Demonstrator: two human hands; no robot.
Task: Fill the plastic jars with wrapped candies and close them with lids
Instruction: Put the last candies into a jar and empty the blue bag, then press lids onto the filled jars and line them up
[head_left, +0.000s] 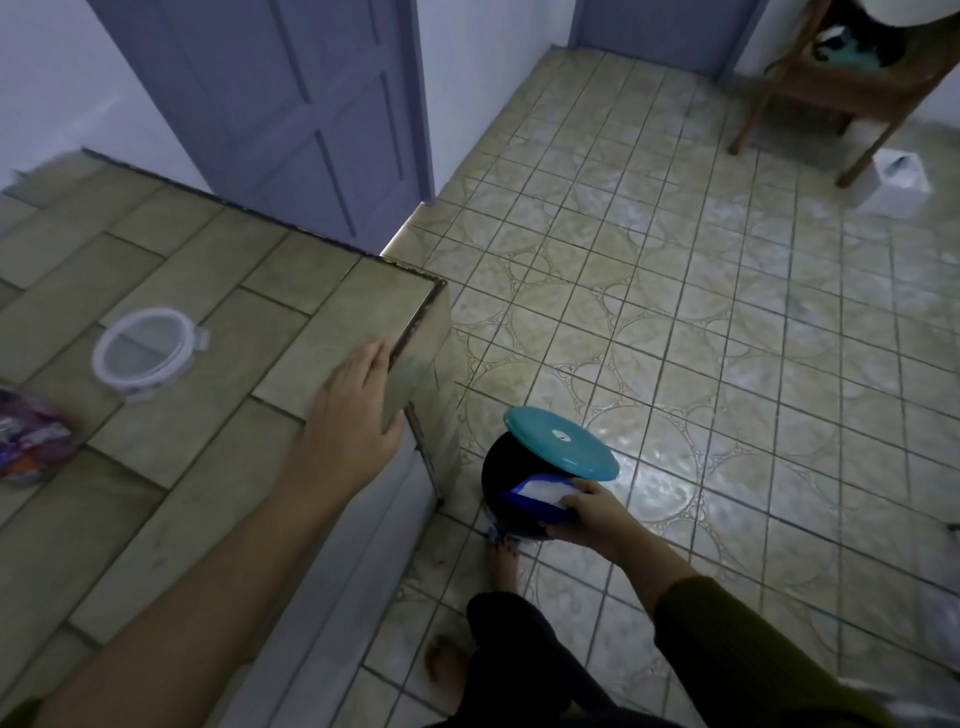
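A clear plastic jar (146, 353) with a white rim stands open and empty on the tiled counter (171, 291) at the left. A bag of wrapped candies (31, 441) in purple and orange lies at the counter's left edge, partly cut off. My left hand (358, 395) rests flat on the counter's corner, fingers apart, holding nothing. My right hand (587, 512) is down by the floor, gripping a blue and white wrapper (540, 493) at the mouth of a black bin (506, 483). The bin's teal lid (561, 441) is tilted up.
The counter ends in a sharp corner (439, 286) by my left hand. Patterned floor tiles (675, 312) spread to the right. A grey-blue door (291, 114) stands behind the counter. A wooden stand (831, 88) and a white box (893, 179) are at the far right. My bare feet (447, 665) are below.
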